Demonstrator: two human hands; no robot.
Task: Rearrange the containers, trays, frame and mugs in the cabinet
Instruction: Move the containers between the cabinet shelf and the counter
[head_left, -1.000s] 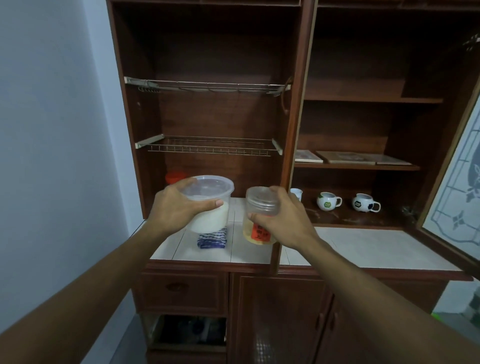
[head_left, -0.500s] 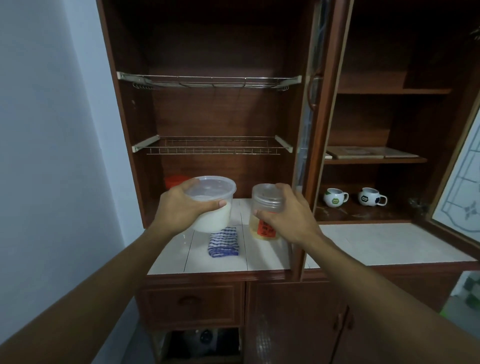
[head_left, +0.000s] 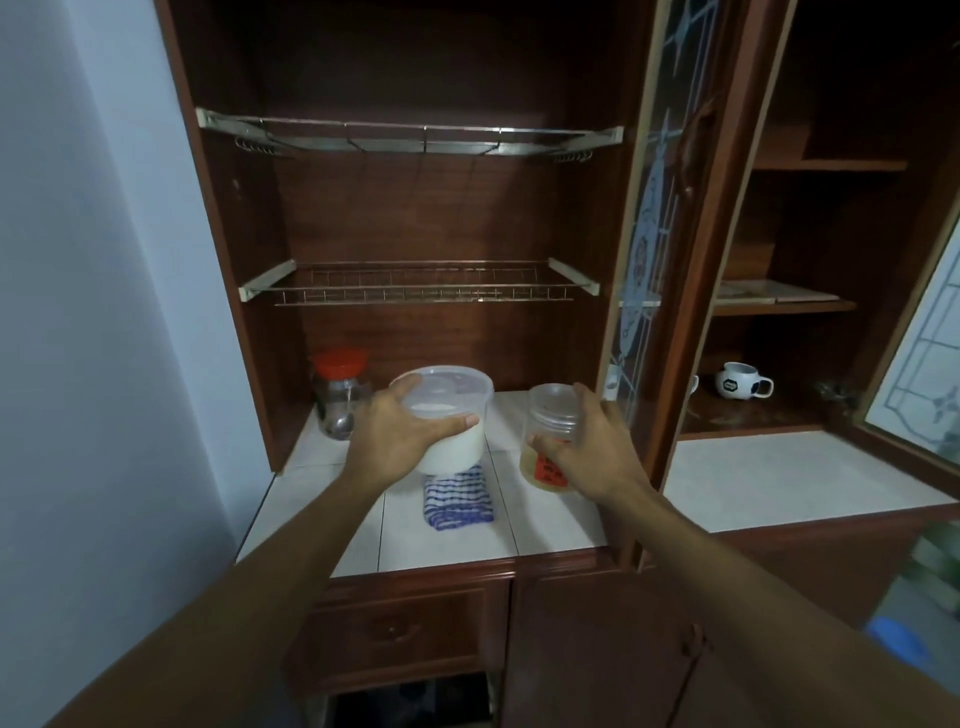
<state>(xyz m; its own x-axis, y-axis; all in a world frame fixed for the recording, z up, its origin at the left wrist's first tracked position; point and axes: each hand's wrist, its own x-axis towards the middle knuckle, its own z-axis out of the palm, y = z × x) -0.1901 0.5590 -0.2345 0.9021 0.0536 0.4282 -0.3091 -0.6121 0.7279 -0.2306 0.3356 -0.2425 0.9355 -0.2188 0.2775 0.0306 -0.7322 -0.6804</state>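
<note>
Two containers are held at once in the head view, low in the cabinet's left bay. The left grip (head_left: 395, 441) is curled round a round plastic tub (head_left: 452, 452) of white contents, with the thumb laid across the near side below the clear lid. The right grip (head_left: 592, 452) is wrapped round a small clear jar (head_left: 553, 410) with an orange label and a pale yellowish fill. Both are low over the tiled desk (head_left: 447, 540); whether either base touches it cannot be told. The tub is at the back edge of a blue striped cloth (head_left: 457, 501), and a red-lidded glass jar (head_left: 340, 395) stands near it in the back left corner. A white mug (head_left: 737, 382) is seen in the right bay.

The step in hand is judged to be the placing of both containers. Each should be kept upright, since the lids may be only pressed on. The tub is best set on bare tile, not half on the cloth, where it could tip. The small clear jar should be kept off the glass door (head_left: 649, 260), whose edge is just beside the right grip. Release is best made only once each base is felt flat.
</note>
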